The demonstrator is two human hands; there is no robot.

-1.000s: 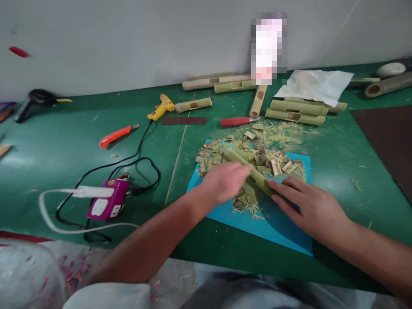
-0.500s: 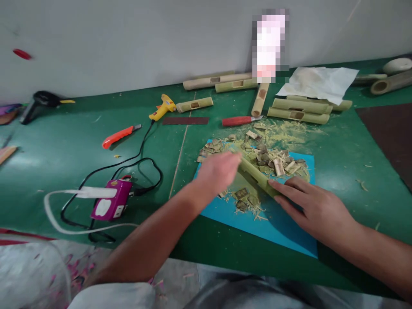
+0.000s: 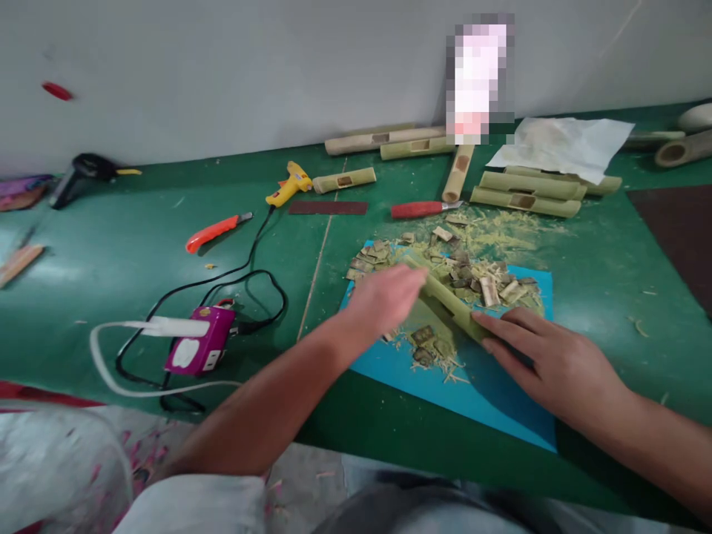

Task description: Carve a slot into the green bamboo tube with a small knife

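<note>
Green bamboo tube (image 3: pixel 452 300): lies between the hands, slanting over the blue sheet (image 3: pixel 500 404). Judged light, stiff, fairly smooth, prone to split where cut; hold by its uncut ends. Right hand (image 3: pixel 556 356): fingers grasp the near end. Left hand (image 3: pixel 389 297): curled at the far end; grip cannot be told. Purple power adapter (image 3: pixel 222 330), left of left hand: no legible writing.

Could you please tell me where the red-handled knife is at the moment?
In the head view, the red-handled knife lies right of centre on the green table, beyond the held bamboo tube, right of the dark strip.
</note>
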